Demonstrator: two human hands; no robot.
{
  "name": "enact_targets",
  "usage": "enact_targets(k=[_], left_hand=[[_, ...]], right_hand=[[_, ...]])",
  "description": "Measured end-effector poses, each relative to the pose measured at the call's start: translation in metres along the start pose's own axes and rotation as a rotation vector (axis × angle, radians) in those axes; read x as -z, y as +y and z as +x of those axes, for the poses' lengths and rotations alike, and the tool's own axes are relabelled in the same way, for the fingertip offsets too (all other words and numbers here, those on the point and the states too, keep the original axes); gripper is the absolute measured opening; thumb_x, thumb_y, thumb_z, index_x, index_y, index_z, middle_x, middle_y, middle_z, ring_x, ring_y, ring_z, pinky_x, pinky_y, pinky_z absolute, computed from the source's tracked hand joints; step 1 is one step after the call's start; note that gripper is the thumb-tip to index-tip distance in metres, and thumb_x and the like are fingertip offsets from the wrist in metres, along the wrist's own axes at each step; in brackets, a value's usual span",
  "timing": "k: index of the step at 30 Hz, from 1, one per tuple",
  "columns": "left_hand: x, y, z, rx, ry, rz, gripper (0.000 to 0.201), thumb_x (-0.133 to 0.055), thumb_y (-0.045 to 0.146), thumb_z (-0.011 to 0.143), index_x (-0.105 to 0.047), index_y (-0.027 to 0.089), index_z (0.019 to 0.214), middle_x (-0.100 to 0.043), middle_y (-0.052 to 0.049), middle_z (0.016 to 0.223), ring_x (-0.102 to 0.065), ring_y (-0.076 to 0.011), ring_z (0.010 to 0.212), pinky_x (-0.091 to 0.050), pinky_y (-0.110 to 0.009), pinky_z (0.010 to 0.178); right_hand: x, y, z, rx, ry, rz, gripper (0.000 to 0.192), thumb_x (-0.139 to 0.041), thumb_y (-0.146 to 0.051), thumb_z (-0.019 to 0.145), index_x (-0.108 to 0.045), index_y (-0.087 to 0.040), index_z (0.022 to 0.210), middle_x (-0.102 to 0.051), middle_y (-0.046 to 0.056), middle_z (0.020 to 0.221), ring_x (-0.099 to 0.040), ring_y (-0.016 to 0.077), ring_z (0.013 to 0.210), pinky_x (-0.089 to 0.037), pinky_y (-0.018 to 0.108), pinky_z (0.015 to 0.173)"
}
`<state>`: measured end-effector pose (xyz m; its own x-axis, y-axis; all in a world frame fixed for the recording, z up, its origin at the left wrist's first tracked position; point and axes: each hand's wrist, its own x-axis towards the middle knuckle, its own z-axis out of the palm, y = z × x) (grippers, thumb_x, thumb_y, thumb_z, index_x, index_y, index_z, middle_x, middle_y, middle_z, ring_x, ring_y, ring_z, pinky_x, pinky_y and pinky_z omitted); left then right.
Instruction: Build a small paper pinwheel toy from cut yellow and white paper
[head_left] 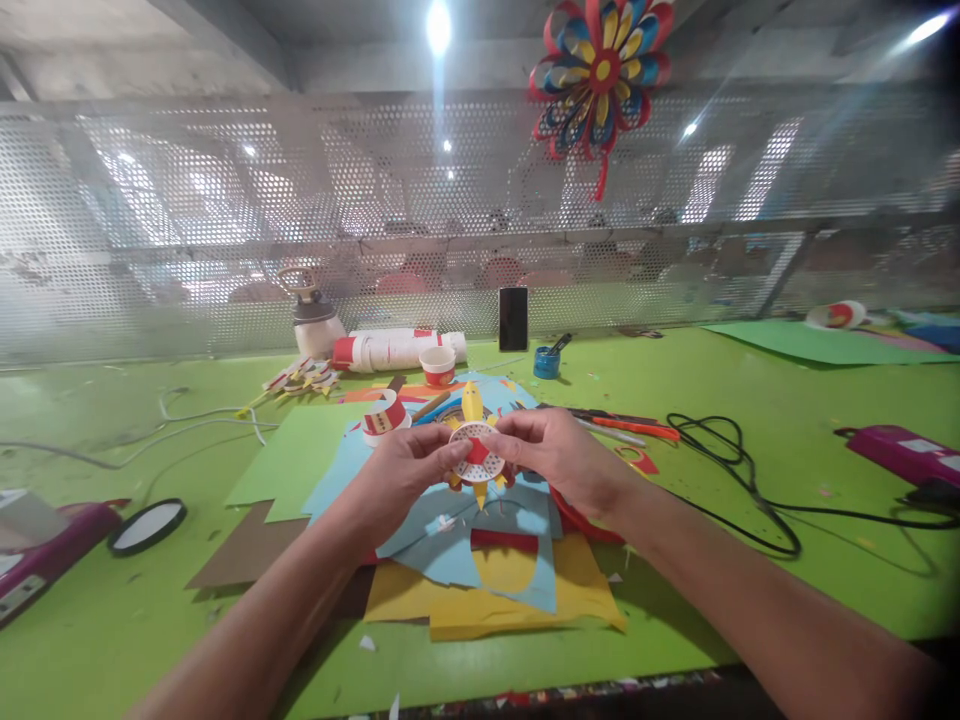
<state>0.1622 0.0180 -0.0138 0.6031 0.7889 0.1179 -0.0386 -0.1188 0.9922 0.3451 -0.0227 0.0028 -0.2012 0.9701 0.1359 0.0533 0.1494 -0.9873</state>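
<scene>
Between my two hands is a small paper turtle (487, 466), with a round white dotted shell, a red patch in its middle and a yellow head and tail. My left hand (416, 462) pinches the shell's left side, thumb on top. From the right, my right hand (555, 455) grips the other side, its thumb near the red patch. The turtle is held above light blue paper sheets (450, 550), which lie over yellow paper (585, 590). Just beyond my left hand, a red and white paper cup (385, 412) lies tipped on another white cup.
Green paper (289, 455) lies at the left beside a round black-rimmed lid (148, 527). Stacked paper cups (405, 351), a spray bottle (315, 320), a phone (514, 320) and a blue jar (547, 362) stand or lie behind. A black cable (731, 470) and purple power strip (904, 455) are right.
</scene>
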Motion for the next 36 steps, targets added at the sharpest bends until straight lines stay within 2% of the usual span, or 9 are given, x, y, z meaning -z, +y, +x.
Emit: enact_targets(k=[7, 14, 22, 26, 30, 36], left_hand=[[0.000, -0.003, 0.003, 0.009, 0.043, -0.100, 0.024, -0.063, 0.036, 0.079, -0.066, 0.012, 0.083, -0.063, -0.006, 0.079, -0.052, -0.0126, 0.069, -0.040, -0.027, 0.063], [0.002, -0.004, 0.003, 0.013, 0.054, -0.197, 0.025, -0.062, 0.034, 0.080, -0.069, 0.011, 0.090, -0.065, -0.008, 0.082, -0.055, -0.0135, 0.073, -0.042, -0.027, 0.067], [0.005, -0.003, 0.002, 0.050, 0.018, -0.288, 0.029, -0.061, 0.032, 0.081, -0.070, 0.009, 0.097, -0.068, -0.014, 0.087, -0.057, -0.0149, 0.075, -0.044, -0.028, 0.069], [0.005, -0.002, 0.002, 0.063, 0.039, -0.265, 0.029, -0.063, 0.031, 0.080, -0.070, 0.007, 0.094, -0.068, -0.013, 0.082, -0.057, -0.0136, 0.070, -0.044, -0.025, 0.063], [0.006, -0.004, 0.002, 0.079, 0.047, -0.249, 0.028, -0.063, 0.032, 0.079, -0.070, 0.007, 0.090, -0.069, -0.013, 0.082, -0.059, -0.0143, 0.071, -0.045, -0.026, 0.064], [0.006, -0.005, 0.003, 0.140, 0.086, -0.324, 0.021, -0.065, 0.030, 0.078, -0.069, 0.010, 0.082, -0.069, -0.010, 0.079, -0.061, -0.0131, 0.067, -0.047, -0.023, 0.060]], right_hand=[[0.003, 0.004, 0.003, -0.064, -0.035, 0.074, 0.034, -0.068, -0.044, 0.074, -0.067, -0.012, 0.084, -0.062, 0.002, 0.069, -0.053, 0.0084, 0.058, -0.046, 0.024, 0.058], [0.004, 0.007, 0.003, -0.124, -0.081, 0.011, 0.032, -0.075, -0.041, 0.067, -0.066, -0.011, 0.077, -0.063, 0.003, 0.067, -0.058, 0.0109, 0.058, -0.049, 0.026, 0.056], [0.007, 0.014, 0.005, -0.206, -0.116, 0.212, 0.028, -0.074, -0.035, 0.071, -0.066, -0.009, 0.077, -0.062, 0.003, 0.068, -0.057, 0.0091, 0.056, -0.047, 0.023, 0.053], [0.007, 0.015, 0.006, -0.240, -0.133, 0.266, 0.030, -0.076, -0.034, 0.069, -0.066, -0.008, 0.080, -0.062, 0.004, 0.069, -0.057, 0.0098, 0.056, -0.048, 0.023, 0.050], [0.007, 0.015, 0.007, -0.279, -0.142, 0.310, 0.032, -0.079, -0.032, 0.066, -0.067, -0.006, 0.082, -0.065, 0.007, 0.072, -0.058, 0.0104, 0.055, -0.050, 0.023, 0.050], [0.008, 0.020, 0.010, -0.344, -0.132, 0.366, 0.018, -0.071, -0.025, 0.076, -0.066, -0.007, 0.078, -0.066, 0.007, 0.066, -0.060, 0.0113, 0.054, -0.050, 0.022, 0.047]])
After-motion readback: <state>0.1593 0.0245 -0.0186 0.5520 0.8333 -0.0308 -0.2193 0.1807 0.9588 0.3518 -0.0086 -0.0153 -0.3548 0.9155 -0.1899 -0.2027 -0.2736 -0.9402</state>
